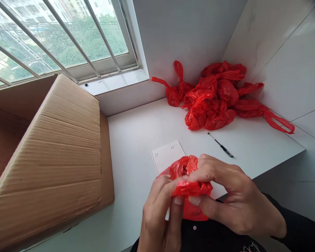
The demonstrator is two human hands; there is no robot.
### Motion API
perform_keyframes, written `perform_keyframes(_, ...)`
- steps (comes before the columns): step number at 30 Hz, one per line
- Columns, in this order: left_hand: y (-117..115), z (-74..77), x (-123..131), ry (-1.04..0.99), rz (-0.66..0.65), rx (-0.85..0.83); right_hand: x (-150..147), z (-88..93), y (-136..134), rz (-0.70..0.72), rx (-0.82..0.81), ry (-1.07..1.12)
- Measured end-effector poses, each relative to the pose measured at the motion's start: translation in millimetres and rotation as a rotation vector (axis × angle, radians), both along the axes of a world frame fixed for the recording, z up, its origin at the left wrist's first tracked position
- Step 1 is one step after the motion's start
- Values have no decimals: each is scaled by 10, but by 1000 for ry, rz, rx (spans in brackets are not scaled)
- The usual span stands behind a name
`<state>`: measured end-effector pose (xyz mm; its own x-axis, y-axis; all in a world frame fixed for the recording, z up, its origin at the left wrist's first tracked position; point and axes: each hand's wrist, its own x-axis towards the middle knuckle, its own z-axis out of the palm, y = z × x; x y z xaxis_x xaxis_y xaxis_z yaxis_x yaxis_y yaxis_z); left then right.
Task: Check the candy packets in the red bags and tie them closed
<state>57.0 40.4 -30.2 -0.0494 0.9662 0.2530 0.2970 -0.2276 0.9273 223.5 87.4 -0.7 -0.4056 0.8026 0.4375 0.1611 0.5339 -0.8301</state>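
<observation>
A red plastic bag (193, 206) is held up in front of my body, over the table's near edge. My left hand (161, 206) grips the bag's gathered rim from the left, thumb on the near side and fingers behind. From the right, my right hand (231, 190) pinches the same rim between thumb and fingers. Between the hands the bag's mouth is partly spread, and something dark shows inside, too small to make out. Just beyond the bag lies a white paper pad (166, 155) with small handwriting, its near part hidden by the bag.
Several knotted red plastic bags (217, 94) are heaped at the back of the white table (131, 140), against the wall. A black pen (222, 146) lies in front of them. At the left stands a large open cardboard box (68, 147), below a barred window (76, 38).
</observation>
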Motion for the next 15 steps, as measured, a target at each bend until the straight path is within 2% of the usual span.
perform_keyframes(2, 32, -23, -67, -12, -22, -35, 40, -7, -11, -5, 5, -18)
perform_keyframes(5, 68, -13, -149, -86, 58, -99, 101, -3, -32, -9, -7, -13)
perform_keyframes(11, 91, -6, -143, -390, 133, -232, 149, 108, -72, 39, 79, -80)
perform_keyframes(13, 80, -42, -123, -329, 164, -243, 130, 113, -90, 72, 81, -67)
perform_keyframes(15, 35, -88, -90, -178, 219, -206, 107, 86, -111, 70, 36, -13)
